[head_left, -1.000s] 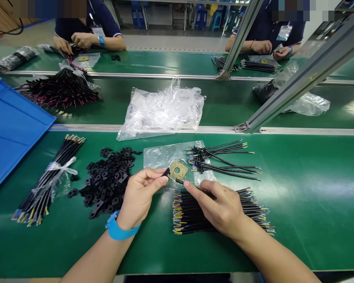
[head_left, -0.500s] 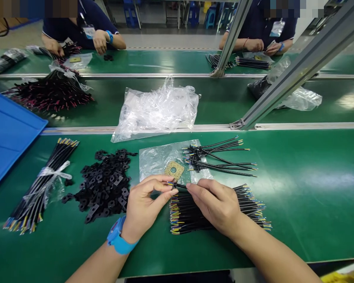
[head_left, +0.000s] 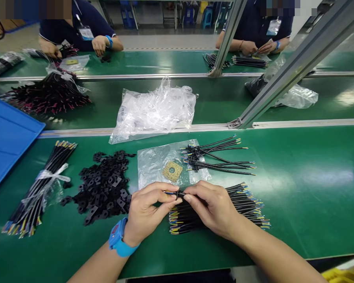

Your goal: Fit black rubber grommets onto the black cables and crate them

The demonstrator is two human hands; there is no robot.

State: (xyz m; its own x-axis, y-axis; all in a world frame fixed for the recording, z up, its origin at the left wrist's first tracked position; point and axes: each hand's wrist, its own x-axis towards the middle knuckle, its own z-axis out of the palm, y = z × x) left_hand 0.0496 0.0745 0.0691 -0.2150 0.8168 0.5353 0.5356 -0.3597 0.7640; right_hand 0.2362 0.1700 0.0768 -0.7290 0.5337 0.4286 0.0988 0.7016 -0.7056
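Observation:
Between my two hands is a short black cable [head_left: 181, 193] with a small black clip on it and coloured wire ends pointing left. My left hand [head_left: 150, 208] pinches the clip near the wire ends. The thumb and fingers of my right hand [head_left: 214, 206] close on the cable just right of the clip. Under and behind my hands lies a row of black cables [head_left: 244, 200]. A yellowish sponge [head_left: 172, 171] with a hole rests on a flat clear bag [head_left: 150, 159]. Cables with clips [head_left: 221, 159] lie to its right.
Left of my hands is a heap of black clips [head_left: 103, 184], then a tied cable bundle [head_left: 41, 188] and a blue bin [head_left: 8, 137]. Clear plastic bags [head_left: 156, 110] lie beyond, near a slanting metal post [head_left: 283, 70]. Two people work across the table.
Both hands have come slightly lower and closer together. My right hand's fingertips have slid along the cable toward the clip.

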